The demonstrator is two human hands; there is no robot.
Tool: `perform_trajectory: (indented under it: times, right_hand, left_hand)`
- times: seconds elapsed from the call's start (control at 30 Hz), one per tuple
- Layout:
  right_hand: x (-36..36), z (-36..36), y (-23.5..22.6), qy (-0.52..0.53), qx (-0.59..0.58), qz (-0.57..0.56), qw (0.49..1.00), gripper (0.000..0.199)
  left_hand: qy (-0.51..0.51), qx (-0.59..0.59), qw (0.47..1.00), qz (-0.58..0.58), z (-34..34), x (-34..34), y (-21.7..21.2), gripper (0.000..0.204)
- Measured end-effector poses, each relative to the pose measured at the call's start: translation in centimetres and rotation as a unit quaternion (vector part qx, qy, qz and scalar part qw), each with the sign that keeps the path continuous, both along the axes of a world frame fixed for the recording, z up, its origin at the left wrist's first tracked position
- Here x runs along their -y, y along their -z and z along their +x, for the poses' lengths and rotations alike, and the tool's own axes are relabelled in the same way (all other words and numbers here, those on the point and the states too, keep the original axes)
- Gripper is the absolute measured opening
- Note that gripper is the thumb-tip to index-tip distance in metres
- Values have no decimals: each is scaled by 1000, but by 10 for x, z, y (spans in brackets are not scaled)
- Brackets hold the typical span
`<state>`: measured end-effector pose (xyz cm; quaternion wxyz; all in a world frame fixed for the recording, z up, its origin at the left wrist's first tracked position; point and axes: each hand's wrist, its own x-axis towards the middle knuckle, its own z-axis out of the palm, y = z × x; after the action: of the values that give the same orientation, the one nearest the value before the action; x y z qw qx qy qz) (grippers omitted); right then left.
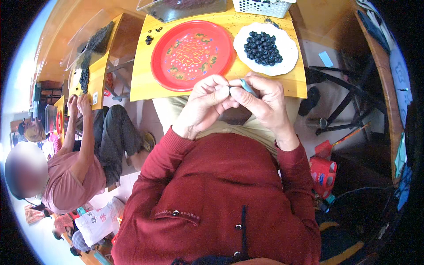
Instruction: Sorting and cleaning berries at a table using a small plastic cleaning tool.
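Observation:
Just past the table's near edge, my two hands meet with their fingertips together. My left hand (206,102) is closed in a pinch, and a small dark piece partly shows at its fingertips; its kind I cannot make out. Between the thumb and fingers of my right hand (266,98) is a slim blue-grey thing (248,87), mostly covered by the fingers. Beyond my left hand lies a round red tray (160,62) with a gold and floral pattern. Farther right, a white scalloped plate (289,55) bears a heap of small, round, dark beads or berries (263,47).
Several dark pieces (149,39) lie on the yellow table (140,84) left of the tray. A clear bin (185,9) and a white perforated basket (261,7) stand at the back. At left, another person (73,176) works at a table. A red bag (323,174) is on the right.

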<state>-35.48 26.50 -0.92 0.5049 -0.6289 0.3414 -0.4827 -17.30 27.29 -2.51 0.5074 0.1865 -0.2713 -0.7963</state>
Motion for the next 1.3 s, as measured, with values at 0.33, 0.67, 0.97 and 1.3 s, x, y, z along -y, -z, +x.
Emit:
perform_trajectory:
  times: [0.33, 0.67, 0.97, 1.3]
  right_hand:
    - [1, -11, 6, -3, -20, -49, 999, 20]
    - [40, -41, -5, 204, -28, -55, 977, 24]
    - [211, -72, -61, 259, -56, -171, 949, 30]
    - [133, -89, 14, 312, -143, -140, 929, 24]
  left_hand:
    - [38, 61, 997, 3, -6, 7, -3, 12]
    - [-60, 372, 920, -109, -15, 4, 11, 10]
    - [-67, 551, 754, -351, -36, 12, 9, 13]
    - [-156, 607, 567, -534, -58, 47, 12, 22]
